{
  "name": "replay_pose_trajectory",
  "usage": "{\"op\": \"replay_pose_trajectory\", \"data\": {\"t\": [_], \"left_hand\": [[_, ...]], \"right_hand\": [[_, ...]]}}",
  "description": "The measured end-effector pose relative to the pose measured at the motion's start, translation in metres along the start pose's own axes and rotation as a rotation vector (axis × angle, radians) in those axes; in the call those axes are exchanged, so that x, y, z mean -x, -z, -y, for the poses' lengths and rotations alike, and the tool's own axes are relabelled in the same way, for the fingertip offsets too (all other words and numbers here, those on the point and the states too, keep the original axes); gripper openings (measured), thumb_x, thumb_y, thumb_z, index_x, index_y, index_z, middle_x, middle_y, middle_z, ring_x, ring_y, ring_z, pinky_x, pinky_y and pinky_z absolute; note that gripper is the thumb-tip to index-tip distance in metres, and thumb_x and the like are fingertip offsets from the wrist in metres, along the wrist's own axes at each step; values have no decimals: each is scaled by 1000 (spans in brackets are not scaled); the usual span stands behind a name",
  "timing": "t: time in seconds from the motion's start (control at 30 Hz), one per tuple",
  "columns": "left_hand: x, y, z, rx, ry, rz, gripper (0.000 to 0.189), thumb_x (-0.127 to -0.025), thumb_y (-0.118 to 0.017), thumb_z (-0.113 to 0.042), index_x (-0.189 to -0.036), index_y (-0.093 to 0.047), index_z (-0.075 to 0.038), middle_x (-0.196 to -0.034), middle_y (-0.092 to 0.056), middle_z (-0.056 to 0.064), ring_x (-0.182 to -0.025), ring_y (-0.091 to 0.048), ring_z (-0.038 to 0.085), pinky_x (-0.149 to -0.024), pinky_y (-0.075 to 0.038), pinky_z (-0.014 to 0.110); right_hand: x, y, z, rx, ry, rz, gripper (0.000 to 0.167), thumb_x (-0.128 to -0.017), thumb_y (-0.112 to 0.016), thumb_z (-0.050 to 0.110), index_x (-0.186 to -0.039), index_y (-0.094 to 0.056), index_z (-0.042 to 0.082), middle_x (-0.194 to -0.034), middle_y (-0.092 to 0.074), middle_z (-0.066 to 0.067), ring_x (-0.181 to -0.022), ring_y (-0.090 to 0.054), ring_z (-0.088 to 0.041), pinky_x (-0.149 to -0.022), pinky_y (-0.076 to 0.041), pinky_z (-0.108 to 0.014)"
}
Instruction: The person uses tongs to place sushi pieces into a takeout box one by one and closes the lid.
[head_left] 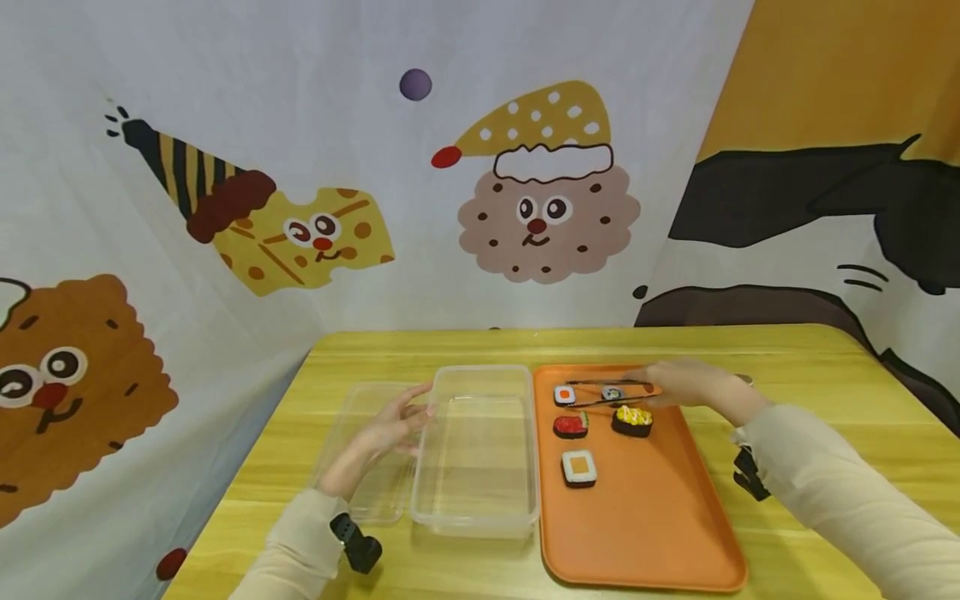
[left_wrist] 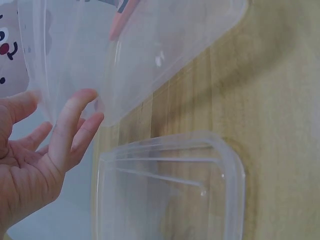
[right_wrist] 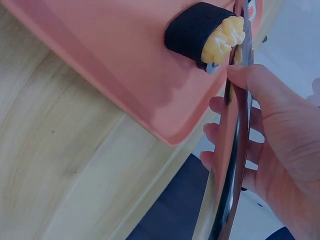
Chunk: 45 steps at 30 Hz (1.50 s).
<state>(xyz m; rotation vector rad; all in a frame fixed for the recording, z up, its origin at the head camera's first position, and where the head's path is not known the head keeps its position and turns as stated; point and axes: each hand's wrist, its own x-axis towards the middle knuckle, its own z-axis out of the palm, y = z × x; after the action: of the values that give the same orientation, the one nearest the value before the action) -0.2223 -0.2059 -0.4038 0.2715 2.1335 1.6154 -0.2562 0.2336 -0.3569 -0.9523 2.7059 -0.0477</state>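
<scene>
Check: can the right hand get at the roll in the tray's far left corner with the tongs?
Probably yes: the right hand holds the tongs, whose tips appear spread either side of that roll, with nothing visible in the way.

It looks like a makeshift filming corner, though the kind of building cannot be told: a creased cloth [head_left: 330, 58] printed with cartoon cookies [head_left: 547, 250] and cheese [head_left: 288, 271] hangs behind a wood-grain table [head_left: 817, 375], and black cameras [head_left: 362, 552] sit on the person's wrists.
</scene>
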Motion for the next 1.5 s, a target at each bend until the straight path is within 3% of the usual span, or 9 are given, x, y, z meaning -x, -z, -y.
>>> {"op": "replay_pose_trajectory", "data": {"t": [0.1, 0.3, 0.53, 0.63, 0.73, 0.93, 1.07, 1.27, 1.5], "left_hand": [[1, -1, 2, -2, -14, 13, 61, -97, -45, -21, -147, -11, -10, -144, -23, 32, -125, -36, 48, -78, -55, 44], [2, -4, 2, 6, -2, -5, 59, -97, -44, -19, -146, -12, -10, -143, -25, 32, -124, -37, 48, -77, -55, 45], [3, -3, -1, 3, 13, -31, 60, -96, -46, -20, -146, -14, -11, -143, -25, 31, -124, -38, 47, -75, -56, 43], [3, -1, -3, -7, 5, -30, 61, -96, -48, -22, -146, -14, -12, -143, -25, 31, -124, -37, 48, -78, -55, 45], [4, -1, -5, -25, -9, -25, 60, -96, -47, -22, -146, -14, -12, -142, -25, 32, -124, -36, 49, -79, -54, 46], [5, -3, -4, -40, -7, -19, 65, -94, -50, -29, -146, -15, -11, -142, -25, 32, -124, -37, 48, -78, -55, 44], [3, -4, -4, -39, 4, -29, 66, -94, -51, -31, -146, -16, -12, -142, -26, 31, -124, -37, 47, -78, -55, 44], [1, -6, -5, -37, 6, -42, 58, -97, -45, -19, -146, -16, -11, -141, -28, 31, -123, -40, 47, -77, -55, 45], [2, -6, -5, -32, -3, -34, 58, -97, -44, -18, -146, -15, -10, -142, -27, 32, -124, -38, 48, -75, -56, 43]], "right_hand": [[1, 0, 1, -43, -9, 31, 54, -87, -60, 29, -132, -46, 2, -120, -59, -18, -98, -61, -32, -75, -52, -43], [1, 1, 1, -96, 0, 74, 56, -88, -60, 29, -134, -44, 1, -120, -59, -19, -90, -64, -26, -75, -53, -40], [2, 2, 0, -163, 38, 58, 52, -90, -58, 25, -132, -45, -2, -124, -56, -21, -105, -58, -35, -84, -50, -47], [1, 3, 0, -169, 42, 50, 51, -90, -57, 23, -131, -45, -3, -104, -64, -16, -85, -62, -25, -72, -52, -36], [1, 3, 1, -172, 42, 40, 50, -90, -57, 23, -131, -46, -3, -86, -63, -7, -68, -54, -13, -60, -43, -26], [3, 1, 3, -169, 51, 22, 49, -89, -58, 24, -129, -49, -3, -117, -60, -18, -92, -61, -25, -74, -52, -37], [4, 0, 4, -164, 44, 13, 49, -89, -58, 25, -129, -49, -2, -121, -58, -20, -96, -61, -28, -76, -52, -39], [4, 2, 5, -120, 45, -12, 47, -89, -58, 26, -128, -51, 0, -108, -65, -11, -78, -59, -12, -66, -48, -29], [5, -1, 5, -82, 47, -40, 46, -89, -58, 27, -126, -53, 1, -107, -66, -12, -79, -62, -17, -67, -51, -34]]}}
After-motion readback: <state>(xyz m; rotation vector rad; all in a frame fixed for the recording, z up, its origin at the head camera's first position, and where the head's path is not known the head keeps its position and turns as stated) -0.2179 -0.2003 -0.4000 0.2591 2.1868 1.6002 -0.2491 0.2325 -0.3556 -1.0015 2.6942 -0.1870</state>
